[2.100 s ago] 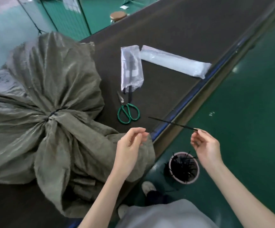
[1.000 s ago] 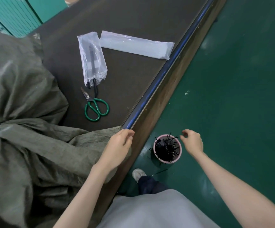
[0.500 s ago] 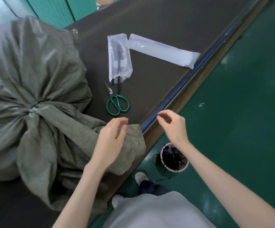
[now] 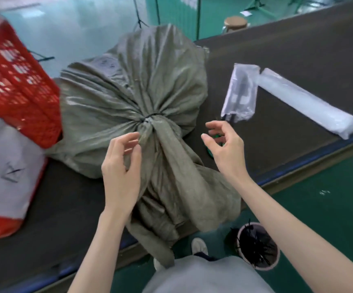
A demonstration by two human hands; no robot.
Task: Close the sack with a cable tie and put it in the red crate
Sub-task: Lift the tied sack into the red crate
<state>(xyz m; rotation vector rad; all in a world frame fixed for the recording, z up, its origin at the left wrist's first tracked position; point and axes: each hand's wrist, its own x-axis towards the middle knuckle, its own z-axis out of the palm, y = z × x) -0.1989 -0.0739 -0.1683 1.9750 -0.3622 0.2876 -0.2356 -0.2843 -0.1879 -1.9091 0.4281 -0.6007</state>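
A full grey-green woven sack (image 4: 133,85) lies on the dark table, its neck gathered and cinched by a black cable tie (image 4: 150,117). The loose end of the sack's cloth spills over the table's front edge. My left hand (image 4: 121,166) hovers just below the tied neck, fingers curled and apart, touching or nearly touching the cloth. My right hand (image 4: 225,146) is open to the right of the neck, holding nothing. The red crate (image 4: 17,89) stands at the left, beside the sack, with a white lettered sack in front of it.
Green-handled scissors (image 4: 210,152) lie mostly hidden behind my right hand. Two clear plastic packs (image 4: 242,96) (image 4: 310,102) lie at the right on the table (image 4: 298,45). A pink pot of black cable ties (image 4: 258,248) stands on the green floor by my feet.
My right hand dropped the cut-off tie strip into the pink pot, then rose to the sack's neck. My left hand moved from the cloth's edge up to the neck. The view swung left, showing the crate.
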